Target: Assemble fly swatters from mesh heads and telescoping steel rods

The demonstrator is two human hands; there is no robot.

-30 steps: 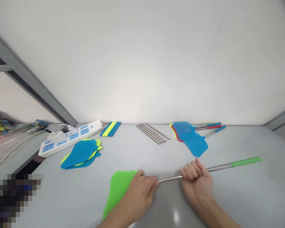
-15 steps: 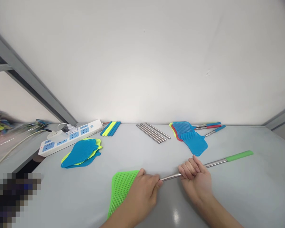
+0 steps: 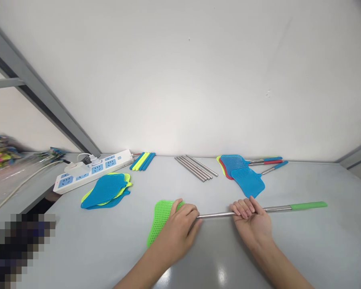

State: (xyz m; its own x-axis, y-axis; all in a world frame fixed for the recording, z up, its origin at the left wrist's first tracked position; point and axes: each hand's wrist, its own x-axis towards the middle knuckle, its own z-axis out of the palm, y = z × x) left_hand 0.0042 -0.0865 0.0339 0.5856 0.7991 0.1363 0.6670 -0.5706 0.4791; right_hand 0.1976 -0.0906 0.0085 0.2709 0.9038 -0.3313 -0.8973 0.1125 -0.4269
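Note:
A green fly swatter with a mesh head [image 3: 160, 218], a telescopic metal rod [image 3: 216, 215] and a green grip [image 3: 308, 206] lies across both hands, nearly level. My left hand [image 3: 180, 228] is closed around the base of the head, where it meets the rod; that joint is hidden under the fingers. My right hand [image 3: 252, 220], palm turned up, wraps its fingers around the middle of the rod. The grip end sticks out free to the right.
Blue and yellow swatter heads [image 3: 106, 192] lie stacked at left, beside a power strip [image 3: 93, 171] with plugs in it. Along the wall are foam grips [image 3: 142, 161], several metal rods [image 3: 195, 168] and swatters with handles [image 3: 248, 181]. A plastic bag [image 3: 15, 176] sits far left.
The swatter has turned closer to level: its head end has risen in view and its grip end has dropped slightly. Both hands keep hold of it, and the view has shifted a little.

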